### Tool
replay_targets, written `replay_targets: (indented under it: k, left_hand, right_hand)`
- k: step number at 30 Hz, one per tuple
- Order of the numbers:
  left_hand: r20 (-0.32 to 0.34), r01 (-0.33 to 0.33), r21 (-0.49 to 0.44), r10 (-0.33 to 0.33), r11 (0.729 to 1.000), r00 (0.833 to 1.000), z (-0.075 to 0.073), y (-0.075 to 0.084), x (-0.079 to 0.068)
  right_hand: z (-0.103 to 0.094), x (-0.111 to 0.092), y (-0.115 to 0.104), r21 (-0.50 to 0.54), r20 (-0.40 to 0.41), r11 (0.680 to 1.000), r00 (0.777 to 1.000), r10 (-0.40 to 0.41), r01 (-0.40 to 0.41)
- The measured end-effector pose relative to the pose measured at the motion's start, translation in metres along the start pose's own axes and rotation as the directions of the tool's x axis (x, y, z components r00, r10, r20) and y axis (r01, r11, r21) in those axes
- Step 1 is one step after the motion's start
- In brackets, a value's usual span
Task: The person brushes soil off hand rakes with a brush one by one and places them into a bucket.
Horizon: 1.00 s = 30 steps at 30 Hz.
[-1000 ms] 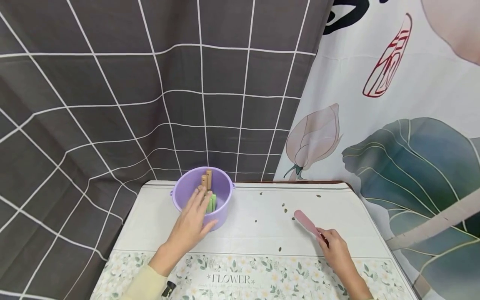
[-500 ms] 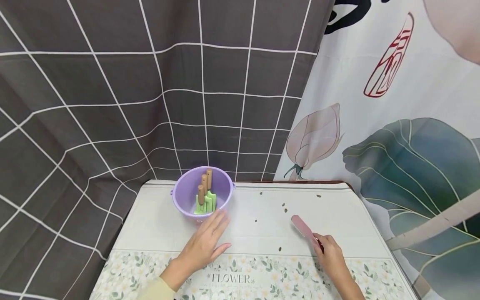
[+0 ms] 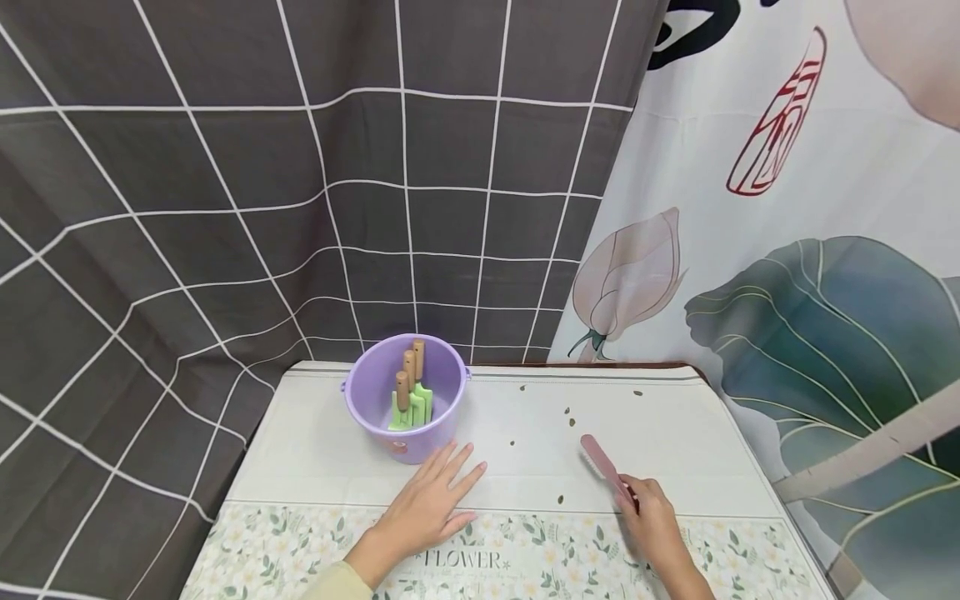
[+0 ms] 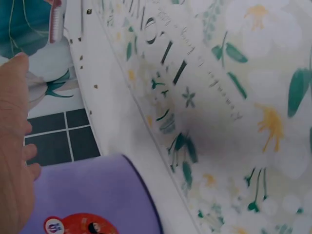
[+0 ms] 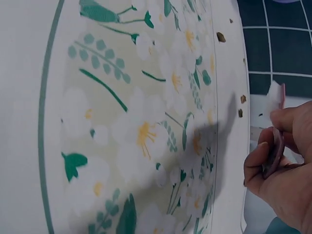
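Observation:
My right hand (image 3: 651,525) grips the handle of a pink brush (image 3: 600,461) with white bristles, held above the right part of the table. In the right wrist view, the fingers (image 5: 253,165) curl round the brush's handle (image 5: 274,156). My left hand (image 3: 422,512) is spread, palm down, just in front of a purple bucket (image 3: 442,429), and holds nothing. Inside the bucket stand small garden tools with wooden handles (image 3: 402,390) and green heads (image 3: 408,415). Small dark brown bits (image 3: 572,422), of a kind I cannot tell, lie scattered across the white tabletop.
The table (image 3: 495,475) has a white back part and a floral front strip (image 3: 555,554) printed with "FLOWER". A dark grid-patterned curtain (image 3: 442,217) hangs behind and at the left. A white cloth with lotus prints (image 3: 630,275) hangs at the right.
My left hand has come away from over the bucket, toward the front and right. My right hand has drawn the brush slightly toward me and to the left. The bucket stays put.

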<state>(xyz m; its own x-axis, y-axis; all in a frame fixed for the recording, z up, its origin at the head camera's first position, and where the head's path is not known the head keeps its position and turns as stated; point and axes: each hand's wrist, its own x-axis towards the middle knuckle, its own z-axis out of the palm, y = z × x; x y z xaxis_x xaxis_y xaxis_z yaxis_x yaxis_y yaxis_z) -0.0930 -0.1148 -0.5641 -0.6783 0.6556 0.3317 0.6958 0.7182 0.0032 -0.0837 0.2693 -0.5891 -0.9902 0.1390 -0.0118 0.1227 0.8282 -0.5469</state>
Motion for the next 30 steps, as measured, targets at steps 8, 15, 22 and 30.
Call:
replay_targets:
  k: [8,15,22,30]
  left_hand:
    - [0.144,0.069,-0.047,-0.062,0.997,0.988,0.009,0.007,-0.003]
    - [0.228,0.12,-0.061,-0.103,0.991,0.968,0.014,0.005,-0.007]
    - [0.285,0.159,-0.094,-0.126,0.983,0.95,0.016,0.004,-0.008]
    - [0.326,0.185,-0.101,-0.143,0.977,0.934,0.017,0.001,-0.007]
  right_hand:
    - [0.005,-0.001,0.0,-0.018,0.058,1.0,0.998,-0.009,0.01]
    - [0.009,0.001,0.001,0.0,0.075,1.0,0.997,-0.02,0.02]
    - [0.015,-0.002,-0.003,0.009,0.087,1.0,0.996,0.021,-0.022]
    - [0.021,-0.005,-0.01,0.019,0.099,0.997,0.993,0.068,-0.071]
